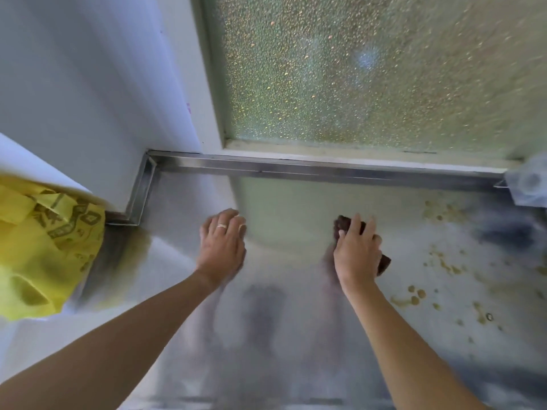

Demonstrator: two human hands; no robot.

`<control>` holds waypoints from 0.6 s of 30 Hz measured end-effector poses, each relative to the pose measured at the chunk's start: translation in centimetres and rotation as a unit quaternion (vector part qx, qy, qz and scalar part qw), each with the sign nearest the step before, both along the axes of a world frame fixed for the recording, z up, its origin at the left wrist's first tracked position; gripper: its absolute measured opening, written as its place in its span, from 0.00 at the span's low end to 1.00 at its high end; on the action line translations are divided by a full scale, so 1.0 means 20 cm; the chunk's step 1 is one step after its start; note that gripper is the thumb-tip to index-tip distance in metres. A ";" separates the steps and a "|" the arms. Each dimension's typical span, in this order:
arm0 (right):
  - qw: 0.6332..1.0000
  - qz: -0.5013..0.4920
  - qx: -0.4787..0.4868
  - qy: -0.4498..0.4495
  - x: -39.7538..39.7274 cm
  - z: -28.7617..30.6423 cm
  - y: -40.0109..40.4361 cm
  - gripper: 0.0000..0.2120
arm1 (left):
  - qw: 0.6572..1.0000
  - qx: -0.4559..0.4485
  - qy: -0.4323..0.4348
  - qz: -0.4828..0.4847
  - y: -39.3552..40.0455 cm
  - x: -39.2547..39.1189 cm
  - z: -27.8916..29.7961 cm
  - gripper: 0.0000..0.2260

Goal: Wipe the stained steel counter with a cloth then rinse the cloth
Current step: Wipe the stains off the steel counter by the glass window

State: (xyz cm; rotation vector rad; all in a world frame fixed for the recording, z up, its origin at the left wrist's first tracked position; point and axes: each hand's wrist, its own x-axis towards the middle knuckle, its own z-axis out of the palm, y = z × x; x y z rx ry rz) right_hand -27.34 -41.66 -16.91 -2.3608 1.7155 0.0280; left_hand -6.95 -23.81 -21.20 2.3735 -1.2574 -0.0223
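Nearest the lower edge of the frame, two bare forearms are seen reaching up over the steel surface (266,335), which is smeared with grey streaks in the lower middle. The left hand (222,242) is laid flat at centre frame, fingers straight and close together, a ring on one finger; nothing is held by it, and it appears to serve as a brace. Just to the right of centre, the right hand (356,248) is pressed down on a dark brown cloth (344,224), which is bunched beneath the palm and fingers so that only its upper edge and a lower right corner are shown; whether the fingers are curled round it or merely spread over it cannot be told for certain, though it is plainly being held against the steel.

The wiping is judged to be only partly done: brownish stains (414,297) are scattered to the right of the cloth, in the middle right and lower right of the frame, and more are seen nearer the upper right. The cloth would best be carried rightward with firm, even pressure and overlapping strokes, so that the spots are lifted rather than spread; the cloth might be refolded to a clean face if smearing is noticed. The rinse is not yet due.

At the left edge a yellow printed bag (44,247) is seen. Farther up, the raised steel rim (296,168) is met by a frosted window (370,69)
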 end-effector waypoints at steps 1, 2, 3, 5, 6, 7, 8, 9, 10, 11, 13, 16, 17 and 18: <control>1.000 -0.009 -0.003 -0.029 0.01 0.05 -0.02 0.26 | 1.000 -0.012 0.015 -0.001 -0.03 -0.06 0.00 0.09; 0.998 -0.003 -0.010 -0.058 0.00 0.10 -0.03 0.27 | 0.999 -0.016 0.033 0.004 -0.06 -0.12 -0.01 0.09; 0.997 0.009 -0.020 -0.070 0.00 0.14 -0.03 0.28 | 0.999 -0.014 0.050 0.010 -0.09 -0.18 -0.01 0.11; 0.996 0.046 -0.058 -0.053 -0.04 0.15 0.02 0.29 | 0.997 -0.005 0.075 0.020 -0.14 -0.30 -0.02 0.12; 0.993 0.071 -0.075 -0.050 -0.07 0.13 0.07 0.29 | 0.996 0.000 0.084 0.030 -0.17 -0.35 -0.03 0.13; 0.989 0.106 -0.078 -0.063 -0.09 0.09 0.12 0.28 | 0.995 0.006 0.091 0.044 -0.19 -0.40 -0.03 0.13; 0.983 0.154 -0.063 -0.078 -0.12 0.04 0.17 0.28 | 0.994 0.019 0.093 0.057 -0.21 -0.44 -0.04 0.14; 0.973 0.213 -0.039 -0.083 -0.14 -0.03 0.23 0.28 | 0.993 0.038 0.087 0.065 -0.22 -0.47 -0.05 0.14; 0.960 0.268 -0.020 -0.075 -0.16 -0.10 0.29 0.28 | 0.993 0.059 0.076 0.067 -0.22 -0.48 -0.06 0.14; 0.950 0.305 -0.013 -0.063 -0.17 -0.16 0.33 0.29 | 0.993 0.073 0.063 0.066 -0.23 -0.48 -0.07 0.13; 0.941 0.332 -0.018 -0.061 -0.19 -0.26 0.34 0.29 | 0.994 0.072 0.047 0.069 -0.23 -0.48 -0.09 0.10; 0.924 0.371 -0.038 -0.087 -0.19 -0.29 0.24 0.26 | 0.994 0.057 0.051 0.080 -0.25 -0.48 -0.08 0.08; 0.917 0.384 -0.043 -0.101 -0.20 -0.29 0.18 0.25 | 0.994 0.056 0.053 0.081 -0.25 -0.48 -0.07 0.08; 0.915 0.384 -0.047 -0.117 -0.21 -0.29 0.11 0.24 | 0.994 0.054 0.051 0.082 -0.25 -0.48 -0.07 0.09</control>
